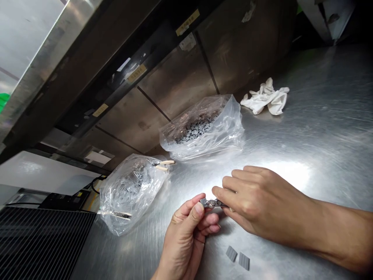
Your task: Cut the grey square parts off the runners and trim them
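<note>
My left hand [189, 229] pinches a small grey ribbed piece [203, 201] between thumb and forefinger, its other fingers curled below. My right hand [253, 194] is closed around small metal nippers [214, 203], their handles mostly hidden by my fingers. The nippers' metal head meets the grey piece; whether the jaws are biting it I cannot tell. Below my right hand, two flat grey ribbed pieces, a left one [231, 253] and a right one [244, 261], lie side by side on the metal tabletop [329, 155].
A clear plastic bag [227, 136] full of small grey pieces lies against the back panel. Left of it is another clear bag [122, 194], with cream-handled pliers [164, 163] at its edge. White gloves [266, 97] lie crumpled farther back. A metal shelf [72, 50] overhangs the left.
</note>
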Demonstrator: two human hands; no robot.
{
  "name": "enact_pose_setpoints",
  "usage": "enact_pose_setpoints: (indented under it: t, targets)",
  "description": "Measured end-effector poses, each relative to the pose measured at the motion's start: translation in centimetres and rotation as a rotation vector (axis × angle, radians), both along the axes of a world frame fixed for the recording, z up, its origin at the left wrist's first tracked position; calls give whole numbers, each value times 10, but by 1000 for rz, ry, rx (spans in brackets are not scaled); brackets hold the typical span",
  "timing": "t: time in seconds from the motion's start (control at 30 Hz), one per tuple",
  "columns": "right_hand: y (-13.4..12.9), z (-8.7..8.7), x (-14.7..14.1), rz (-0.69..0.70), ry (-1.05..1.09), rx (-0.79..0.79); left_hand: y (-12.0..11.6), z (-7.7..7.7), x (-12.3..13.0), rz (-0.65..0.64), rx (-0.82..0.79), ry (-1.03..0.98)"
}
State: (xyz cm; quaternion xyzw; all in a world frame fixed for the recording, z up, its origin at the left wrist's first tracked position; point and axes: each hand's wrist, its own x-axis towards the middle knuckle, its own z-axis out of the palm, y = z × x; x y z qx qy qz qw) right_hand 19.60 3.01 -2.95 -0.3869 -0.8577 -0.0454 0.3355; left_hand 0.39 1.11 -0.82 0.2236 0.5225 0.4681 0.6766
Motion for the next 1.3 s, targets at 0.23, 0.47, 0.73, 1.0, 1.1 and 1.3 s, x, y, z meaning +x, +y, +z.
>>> enact_pose_setpoints:
  t: [0.23, 0.47, 0.73, 1.0, 1.1, 1.3]
  targets:
    - [0, 0, 0, 4, -23, -24, 0, 2, 0, -3, 1, -7]
    - [-4, 2, -1, 6, -15, -138, -1, 1, 0, -2, -7, 11]
    - [5, 2, 4, -37, 65, -166, 3, 4, 0, -33, -15, -22]
    - [3, -1, 3, -13, 38, -69, 1, 1, 1, -9, 7, -19]
    - [2, -2, 2, -25, 30, -45, 2, 1, 1, -21, 21, -20]
    - [3, -3, 1, -41, 5, -34, 2, 2, 1, -26, 17, -22]
